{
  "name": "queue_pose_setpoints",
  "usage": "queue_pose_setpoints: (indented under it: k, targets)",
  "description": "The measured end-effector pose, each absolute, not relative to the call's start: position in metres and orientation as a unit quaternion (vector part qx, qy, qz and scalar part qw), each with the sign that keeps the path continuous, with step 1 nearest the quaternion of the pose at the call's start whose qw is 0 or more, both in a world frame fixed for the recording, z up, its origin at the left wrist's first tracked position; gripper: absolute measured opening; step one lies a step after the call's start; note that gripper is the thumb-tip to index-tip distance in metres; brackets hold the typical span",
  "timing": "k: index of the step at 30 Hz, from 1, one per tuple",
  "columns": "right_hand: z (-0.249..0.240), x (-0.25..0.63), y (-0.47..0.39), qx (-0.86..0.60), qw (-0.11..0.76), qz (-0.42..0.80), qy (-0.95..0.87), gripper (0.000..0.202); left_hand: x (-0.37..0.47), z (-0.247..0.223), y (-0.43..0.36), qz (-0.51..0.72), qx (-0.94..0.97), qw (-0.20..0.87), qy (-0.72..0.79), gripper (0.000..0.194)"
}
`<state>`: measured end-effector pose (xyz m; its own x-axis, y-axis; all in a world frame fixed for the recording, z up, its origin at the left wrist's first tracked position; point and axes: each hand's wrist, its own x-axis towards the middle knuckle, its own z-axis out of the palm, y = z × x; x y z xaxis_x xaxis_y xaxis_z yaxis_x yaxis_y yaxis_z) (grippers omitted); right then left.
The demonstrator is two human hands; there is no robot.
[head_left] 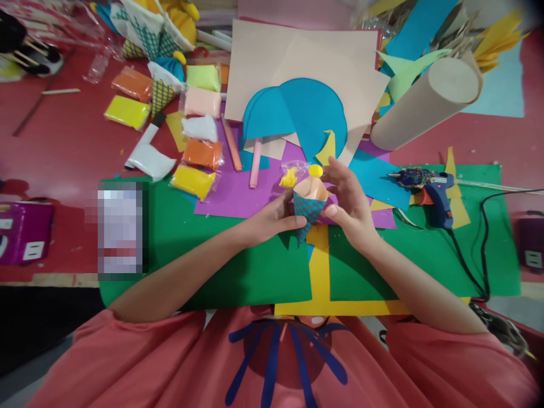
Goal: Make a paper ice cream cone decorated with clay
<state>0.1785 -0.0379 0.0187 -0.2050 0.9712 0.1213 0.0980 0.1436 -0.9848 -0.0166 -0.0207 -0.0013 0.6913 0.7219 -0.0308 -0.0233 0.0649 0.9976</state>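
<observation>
A small paper cone (309,211), blue with a dark crisscross pattern and pale peach inside, stands tip down over the mats. My left hand (276,220) grips it, thumb across the front and fingers behind its left side. Close to the cone's right edge is my right hand (351,207), fingers apart and curved, with nothing visible in them; whether the thumb touches the cone I cannot tell. A flat-looking yellow clay piece (315,170) shows at the cone's back rim. Just behind lies an opened clear packet with yellow clay (289,177).
Several packets of coloured clay (199,153) lie left, near finished cones (164,90). Blue paper circles (314,113) lie behind my hands. A glue gun (437,192) with a trailing cord rests right, below a paper roll (425,102). Green mats (238,272) cover the front.
</observation>
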Motion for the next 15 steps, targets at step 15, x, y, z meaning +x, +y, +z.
queue_pose_setpoints:
  k: [15]
  targets:
    - [0.024, 0.177, -0.035, -0.407, 0.306, 0.686, -0.520, 0.058, -0.039, 0.014, -0.008, 0.406, 0.690, 0.455, 0.390, 0.031]
